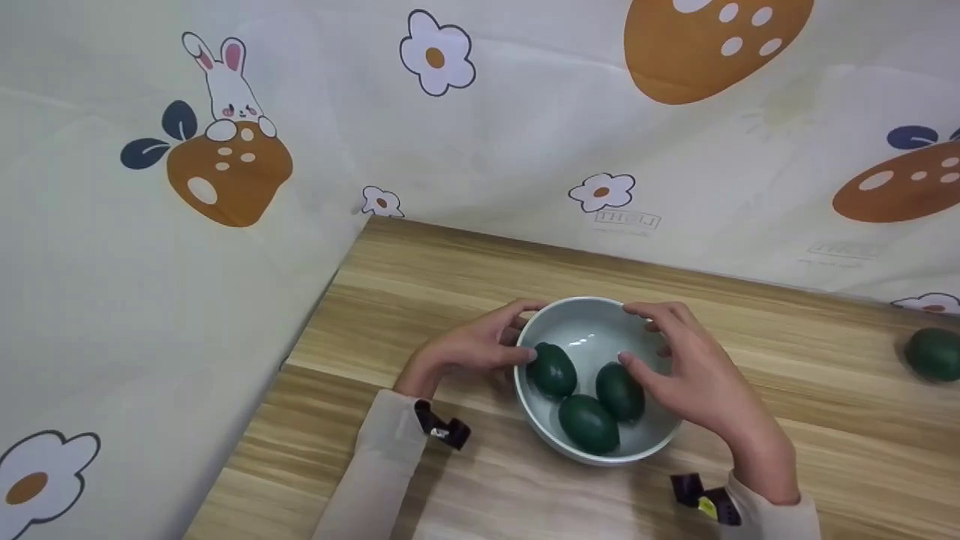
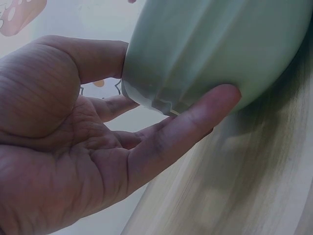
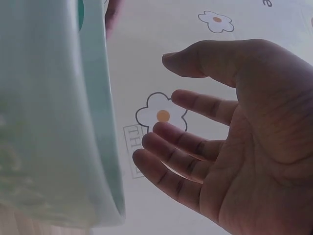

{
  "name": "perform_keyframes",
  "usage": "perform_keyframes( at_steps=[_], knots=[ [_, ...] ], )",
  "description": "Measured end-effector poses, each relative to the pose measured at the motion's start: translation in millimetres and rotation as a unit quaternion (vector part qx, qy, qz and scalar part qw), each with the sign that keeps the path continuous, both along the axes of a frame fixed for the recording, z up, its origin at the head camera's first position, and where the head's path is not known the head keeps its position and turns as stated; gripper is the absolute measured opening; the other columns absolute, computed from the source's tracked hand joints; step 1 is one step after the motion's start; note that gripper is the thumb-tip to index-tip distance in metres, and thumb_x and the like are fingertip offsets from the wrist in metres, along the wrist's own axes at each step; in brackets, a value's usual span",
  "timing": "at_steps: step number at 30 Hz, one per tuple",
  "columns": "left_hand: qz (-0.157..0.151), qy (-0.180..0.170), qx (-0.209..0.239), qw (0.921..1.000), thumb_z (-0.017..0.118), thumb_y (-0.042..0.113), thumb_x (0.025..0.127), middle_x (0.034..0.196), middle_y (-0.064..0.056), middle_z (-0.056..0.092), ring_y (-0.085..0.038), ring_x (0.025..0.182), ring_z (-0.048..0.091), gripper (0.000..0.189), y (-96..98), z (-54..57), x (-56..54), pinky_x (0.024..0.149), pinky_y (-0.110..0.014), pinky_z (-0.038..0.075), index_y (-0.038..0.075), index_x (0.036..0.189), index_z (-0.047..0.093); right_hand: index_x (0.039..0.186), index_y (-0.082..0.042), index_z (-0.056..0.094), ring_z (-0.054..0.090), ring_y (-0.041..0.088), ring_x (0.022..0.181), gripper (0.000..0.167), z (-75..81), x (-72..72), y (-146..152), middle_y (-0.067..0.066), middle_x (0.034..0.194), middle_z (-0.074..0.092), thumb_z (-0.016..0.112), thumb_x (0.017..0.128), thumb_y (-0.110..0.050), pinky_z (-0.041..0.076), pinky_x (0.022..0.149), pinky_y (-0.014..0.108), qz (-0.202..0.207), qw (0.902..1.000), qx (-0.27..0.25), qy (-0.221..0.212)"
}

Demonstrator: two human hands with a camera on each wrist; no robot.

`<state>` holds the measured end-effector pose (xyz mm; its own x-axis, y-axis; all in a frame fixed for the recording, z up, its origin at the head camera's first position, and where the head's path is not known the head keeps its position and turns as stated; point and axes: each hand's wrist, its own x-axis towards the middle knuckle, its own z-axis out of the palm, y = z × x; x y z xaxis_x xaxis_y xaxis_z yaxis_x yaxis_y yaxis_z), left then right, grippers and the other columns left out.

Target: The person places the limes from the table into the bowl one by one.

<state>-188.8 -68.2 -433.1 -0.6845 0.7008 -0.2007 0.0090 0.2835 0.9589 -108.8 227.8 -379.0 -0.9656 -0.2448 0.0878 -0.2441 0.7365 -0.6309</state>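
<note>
A pale green-grey bowl [image 1: 585,322] sits on the wooden table in the head view, with three smooth, dark green avocados [image 1: 589,424] inside it. At its left side my left hand [image 1: 480,341] holds the bowl, thumb at the rim and fingers against the outer wall. In the left wrist view those fingers [image 2: 181,132] reach under the bowl's ribbed side [image 2: 215,49]. Over the right part of the bowl hovers my right hand [image 1: 697,367], its fingers spread and loosely bent. The right wrist view shows this hand [image 3: 234,137] with nothing in it, beside the rim [image 3: 100,127].
Another dark green avocado [image 1: 934,354] lies on the table at the far right. The wooden table [image 1: 420,262] meets a wall covering [image 1: 510,135] printed with flowers, fruit and a rabbit at its back and left edges. Black straps [image 1: 442,427] sit at both wrists.
</note>
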Motion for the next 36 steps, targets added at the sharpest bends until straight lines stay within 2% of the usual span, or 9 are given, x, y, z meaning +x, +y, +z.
perform_keyframes(
  at_steps=[8,10,19,26,32,36],
  knots=[
    [-0.002,0.009,0.004,0.9999,0.065,0.004,0.1,0.154,-0.023,0.05,-0.038,0.141,0.057,0.071,0.3,-1.2,-0.9,0.108,-0.045,0.058,0.02,0.163,0.035,0.148,-0.013,0.057,0.061,0.039,0.128,0.058,-0.3,-0.6,2.7,0.016,0.141,0.058,0.079,0.095,-0.019,0.059,0.101,0.06,-0.005,0.9999,0.007,0.006],
    [-0.004,0.011,0.008,0.9999,0.065,0.003,0.1,0.155,-0.023,0.05,-0.039,0.141,0.057,0.072,0.0,-2.0,-1.3,0.107,-0.046,0.058,0.02,0.163,0.035,0.148,-0.013,0.057,0.061,0.039,0.128,0.059,-0.6,-0.8,3.4,0.016,0.141,0.058,0.079,0.094,-0.02,0.059,0.101,0.06,-0.006,0.9999,0.007,0.007],
    [-0.001,0.003,0.004,1.0,0.065,0.004,0.1,0.154,-0.023,0.05,-0.039,0.138,0.059,0.072,-0.5,0.3,0.0,0.097,-0.042,0.063,0.024,0.163,0.035,0.148,-0.011,0.057,0.056,0.041,0.132,0.055,-1.0,-3.2,11.8,0.017,0.144,0.057,0.076,0.096,-0.018,0.059,0.1,0.061,-0.016,0.9998,0.011,0.01],
    [0.007,-0.002,-0.003,1.0,0.066,0.005,0.1,0.154,-0.022,0.05,-0.037,0.135,0.061,0.072,0.6,0.8,-1.4,0.078,-0.034,0.063,0.025,0.162,0.035,0.147,-0.008,0.058,0.058,0.044,0.129,0.053,-3.1,-8.4,20.1,0.021,0.142,0.059,0.075,0.097,-0.017,0.058,0.098,0.064,-0.02,0.9989,0.026,0.034],
    [0.004,-0.002,-0.002,1.0,0.066,0.006,0.1,0.154,-0.023,0.049,-0.038,0.135,0.061,0.072,2.2,0.6,-1.8,0.081,-0.037,0.065,0.026,0.162,0.036,0.149,-0.009,0.056,0.056,0.049,0.132,0.056,-3.6,-11.2,27.8,0.026,0.146,0.056,0.076,0.097,-0.02,0.05,0.102,0.074,-0.032,0.9978,0.046,0.036],
    [0.006,-0.009,-0.004,0.9999,0.066,0.004,0.1,0.154,-0.022,0.049,-0.037,0.135,0.061,0.073,1.8,1.2,-0.5,0.081,-0.037,0.064,0.027,0.163,0.035,0.149,-0.007,0.056,0.055,0.05,0.133,0.057,-5.9,-12.7,32.5,0.026,0.145,0.056,0.076,0.097,-0.021,0.049,0.103,0.075,-0.034,0.9974,0.05,0.04]
  ],
)
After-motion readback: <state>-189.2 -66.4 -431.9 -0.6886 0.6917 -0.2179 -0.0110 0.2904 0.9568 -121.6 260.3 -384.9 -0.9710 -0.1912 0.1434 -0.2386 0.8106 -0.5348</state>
